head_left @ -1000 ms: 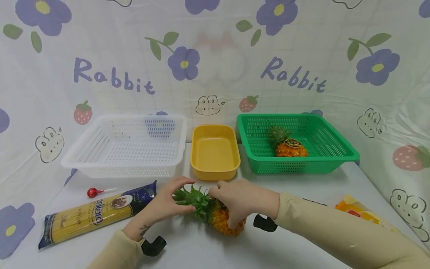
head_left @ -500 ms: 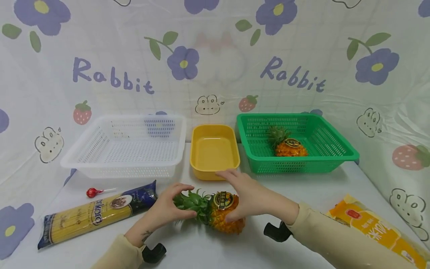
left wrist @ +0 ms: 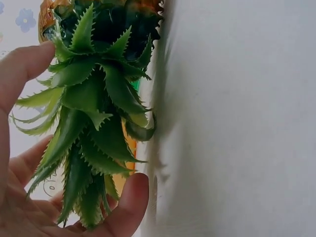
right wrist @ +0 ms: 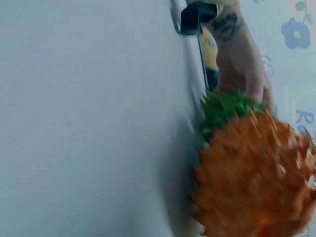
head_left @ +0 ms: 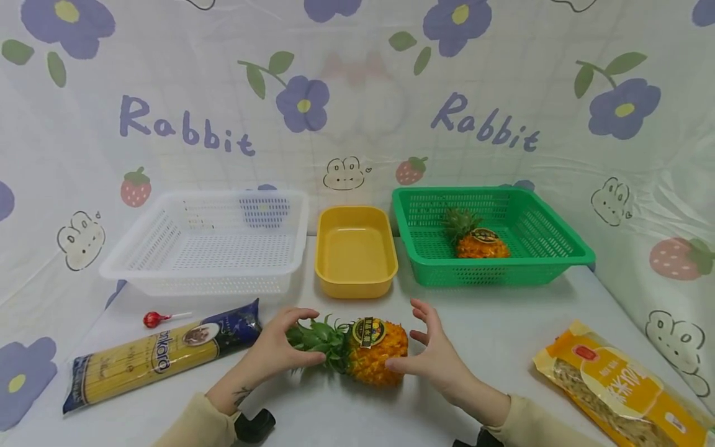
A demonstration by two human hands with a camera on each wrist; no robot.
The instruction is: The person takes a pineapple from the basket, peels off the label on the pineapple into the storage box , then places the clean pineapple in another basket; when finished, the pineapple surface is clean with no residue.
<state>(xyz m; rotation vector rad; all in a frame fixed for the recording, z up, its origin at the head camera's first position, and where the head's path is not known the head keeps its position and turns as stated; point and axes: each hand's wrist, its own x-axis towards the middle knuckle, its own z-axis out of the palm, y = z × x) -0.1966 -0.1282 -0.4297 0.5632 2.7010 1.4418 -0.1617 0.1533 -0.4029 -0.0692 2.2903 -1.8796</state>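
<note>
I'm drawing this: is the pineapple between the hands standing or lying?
Lying down; the pineapple has its leaves pointing sideways, toward the left hand.

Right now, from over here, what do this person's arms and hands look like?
Pale beige sleeves cover the forearms. The left hand and right hand wear no gloves. Black, bent pieces show at both wrists, and a dark tattoo, apparently lettering, marks the left wrist. No cables show.

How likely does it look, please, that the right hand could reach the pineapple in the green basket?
Likely yes: nothing covers that pineapple and the green basket is open-topped, though the right hand would have to clear the front wall.
</note>
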